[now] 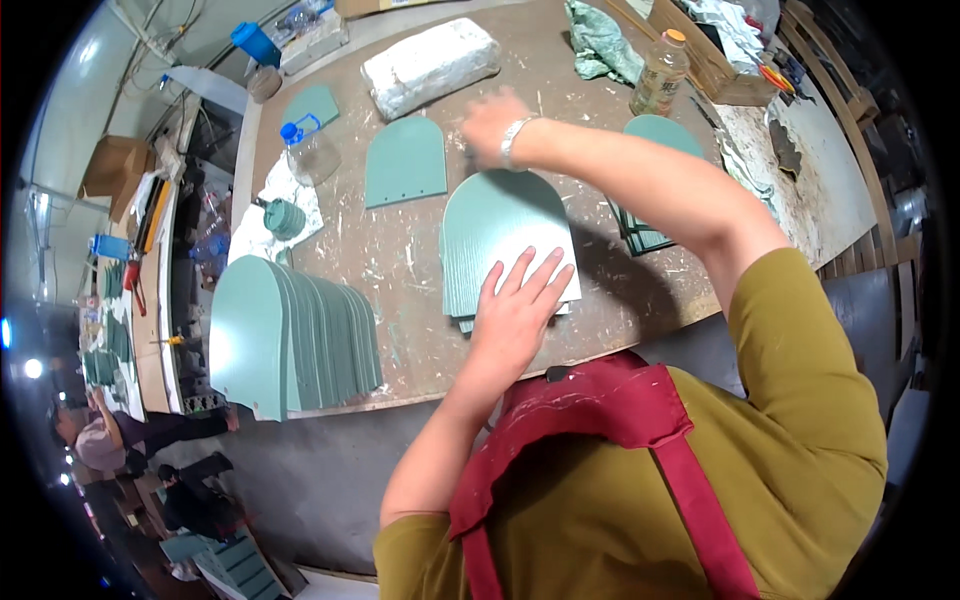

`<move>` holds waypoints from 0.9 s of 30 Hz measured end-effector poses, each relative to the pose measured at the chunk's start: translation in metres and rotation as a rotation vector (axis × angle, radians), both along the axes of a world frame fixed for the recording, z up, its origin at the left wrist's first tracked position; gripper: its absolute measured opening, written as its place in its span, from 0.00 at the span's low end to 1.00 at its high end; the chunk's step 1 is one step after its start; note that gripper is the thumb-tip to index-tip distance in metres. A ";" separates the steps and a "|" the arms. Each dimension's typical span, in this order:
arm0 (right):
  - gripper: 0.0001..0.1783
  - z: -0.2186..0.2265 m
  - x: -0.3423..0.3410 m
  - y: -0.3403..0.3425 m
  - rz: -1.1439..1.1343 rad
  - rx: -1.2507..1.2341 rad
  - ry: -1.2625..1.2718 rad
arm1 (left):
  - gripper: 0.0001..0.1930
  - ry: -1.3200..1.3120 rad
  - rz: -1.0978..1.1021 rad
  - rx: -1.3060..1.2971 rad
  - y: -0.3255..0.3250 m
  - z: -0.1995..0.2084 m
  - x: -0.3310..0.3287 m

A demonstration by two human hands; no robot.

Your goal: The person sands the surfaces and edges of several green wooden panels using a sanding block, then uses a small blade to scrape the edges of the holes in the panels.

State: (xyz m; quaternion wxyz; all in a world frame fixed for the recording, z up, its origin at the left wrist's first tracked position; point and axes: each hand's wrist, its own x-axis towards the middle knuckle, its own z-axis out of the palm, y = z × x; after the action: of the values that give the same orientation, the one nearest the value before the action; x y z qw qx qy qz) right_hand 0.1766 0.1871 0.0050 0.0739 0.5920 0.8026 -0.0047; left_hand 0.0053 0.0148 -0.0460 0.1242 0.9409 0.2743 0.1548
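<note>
A stack of green arch-shaped panels [500, 220] lies in front of me at the middle of the table. My left hand [518, 308] rests flat on its near part, fingers spread. Stretched across beyond the stack's rounded end is my right hand [492, 125], smeared by motion, so its fingers cannot be read. A bracelet circles that wrist. Just left of this hand, a single green arched panel [408, 162] with small holes along its straight edge lies on the table. At the left front, many more such panels [290, 335] stand upright in a row.
More green panels [662, 135] lie partly under my right forearm. A white wrapped bundle [430, 68], a clear jug with a blue cap [312, 155], a bottle with an orange cap [660, 75] and a crumpled green cloth [603, 42] sit around the table [400, 260]. Other people [105, 440] are at far left.
</note>
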 end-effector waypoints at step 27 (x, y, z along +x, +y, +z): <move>0.27 -0.044 0.066 -0.127 -0.437 0.122 1.700 | 0.20 -1.383 0.564 -1.267 0.036 0.020 -0.045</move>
State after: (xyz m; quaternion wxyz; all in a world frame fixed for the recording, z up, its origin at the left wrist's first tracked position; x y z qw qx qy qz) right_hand 0.2423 0.0597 -0.0387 -0.5829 0.5314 0.4537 -0.4148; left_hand -0.0396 0.0504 -0.0257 0.6984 0.3014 0.3883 0.5201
